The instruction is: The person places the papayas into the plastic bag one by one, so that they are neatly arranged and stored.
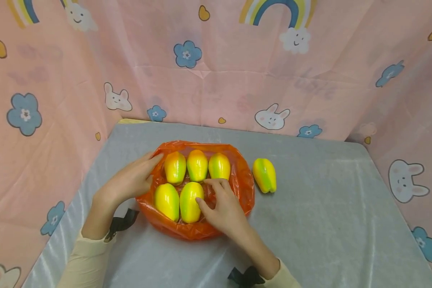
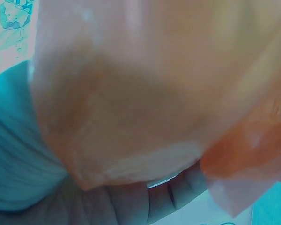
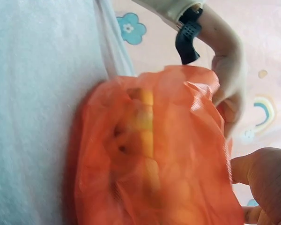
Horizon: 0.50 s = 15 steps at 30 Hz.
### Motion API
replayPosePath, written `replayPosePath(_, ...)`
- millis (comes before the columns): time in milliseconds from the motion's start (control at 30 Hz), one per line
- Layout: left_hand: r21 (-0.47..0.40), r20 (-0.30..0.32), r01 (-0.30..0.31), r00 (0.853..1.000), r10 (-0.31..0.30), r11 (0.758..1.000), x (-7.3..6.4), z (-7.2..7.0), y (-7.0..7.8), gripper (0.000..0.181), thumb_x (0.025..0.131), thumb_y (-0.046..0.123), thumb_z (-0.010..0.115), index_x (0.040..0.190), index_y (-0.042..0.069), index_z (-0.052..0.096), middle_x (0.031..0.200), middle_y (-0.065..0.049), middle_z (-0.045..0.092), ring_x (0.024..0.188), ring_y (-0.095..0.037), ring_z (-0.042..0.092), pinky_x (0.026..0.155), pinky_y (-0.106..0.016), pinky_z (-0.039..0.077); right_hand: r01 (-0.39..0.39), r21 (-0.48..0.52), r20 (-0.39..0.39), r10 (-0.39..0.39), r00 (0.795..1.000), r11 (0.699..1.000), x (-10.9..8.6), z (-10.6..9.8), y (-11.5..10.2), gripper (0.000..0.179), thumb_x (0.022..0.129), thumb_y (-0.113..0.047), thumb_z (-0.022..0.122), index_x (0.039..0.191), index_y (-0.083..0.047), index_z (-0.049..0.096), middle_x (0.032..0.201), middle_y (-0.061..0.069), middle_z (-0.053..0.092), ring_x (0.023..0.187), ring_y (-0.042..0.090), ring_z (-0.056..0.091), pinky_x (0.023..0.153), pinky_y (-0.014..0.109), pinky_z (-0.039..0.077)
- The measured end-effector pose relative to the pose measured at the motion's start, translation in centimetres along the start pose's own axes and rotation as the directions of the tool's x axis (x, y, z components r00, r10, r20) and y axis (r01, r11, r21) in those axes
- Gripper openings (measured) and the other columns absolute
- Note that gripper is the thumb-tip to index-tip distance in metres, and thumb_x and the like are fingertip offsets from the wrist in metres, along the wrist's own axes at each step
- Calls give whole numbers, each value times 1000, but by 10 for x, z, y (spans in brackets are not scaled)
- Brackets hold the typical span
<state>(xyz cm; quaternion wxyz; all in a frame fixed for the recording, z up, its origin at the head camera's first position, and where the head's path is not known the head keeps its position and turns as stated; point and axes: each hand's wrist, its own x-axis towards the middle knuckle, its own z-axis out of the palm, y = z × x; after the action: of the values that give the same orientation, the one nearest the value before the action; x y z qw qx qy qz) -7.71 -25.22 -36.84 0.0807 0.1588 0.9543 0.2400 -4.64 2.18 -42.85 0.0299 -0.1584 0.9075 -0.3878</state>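
An orange-red plastic bag (image 1: pixel 245 188) stands on the table, its mouth spread wide and several yellow-green papayas in two rows inside. My left hand (image 1: pixel 131 180) grips the bag's left rim; in the left wrist view its fingers (image 2: pixel 126 201) show below the draped plastic. Over the bag's right side, my right hand (image 1: pixel 226 210) reaches in with thumb and fingers spread apart. Its thumb tip overlaps the edge of the front middle papaya (image 1: pixel 190 203), and the fingertips lie just below the back right papaya (image 1: pixel 219 165). Another papaya (image 1: pixel 264 175) lies outside, right of the bag.
Grey cloth covers the table (image 1: pixel 327 216), which stretches away to the right of the loose papaya. A pink printed curtain (image 1: pixel 230 88) hangs behind the table and along both sides. Dark straps (image 1: pixel 124 222) sit at the wrists.
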Motion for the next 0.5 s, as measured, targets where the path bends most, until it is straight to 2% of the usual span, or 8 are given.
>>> replayPosePath(233, -6, -4, -9, 1000, 9, 1000, -2, -1, 0, 64, 100, 2, 59, 161, 0, 39, 162, -22, 46, 142, -42, 53, 120, -63, 44, 19, -10, -44, -19, 999, 1000, 0, -10, 0, 52, 94, -29, 79, 139, -9, 62, 135, 14, 60, 117, 34, 67, 104, 52, 60)
replayPosePath(367, -3, -5, -7, 1000, 7, 1000, -2, -2, 0, 64, 100, 1, 59, 161, 0, 40, 162, -22, 46, 141, -42, 53, 119, -64, 44, 33, -29, -76, -35, 996, 999, 1, -17, 1, 51, 94, -29, 79, 139, -11, 63, 134, 13, 61, 112, 33, 68, 97, 50, 62)
replayPosePath(500, -2, 8, 17, 1000, -17, 1000, -1, -1, 0, 66, 99, -1, 57, 162, 0, 38, 165, -21, 43, 145, -42, 51, 120, -63, 43, 81, -54, -120, -87, 989, 995, 2, -26, 5, 51, 93, -30, 80, 138, -11, 64, 134, 11, 62, 111, 32, 70, 93, 48, 63)
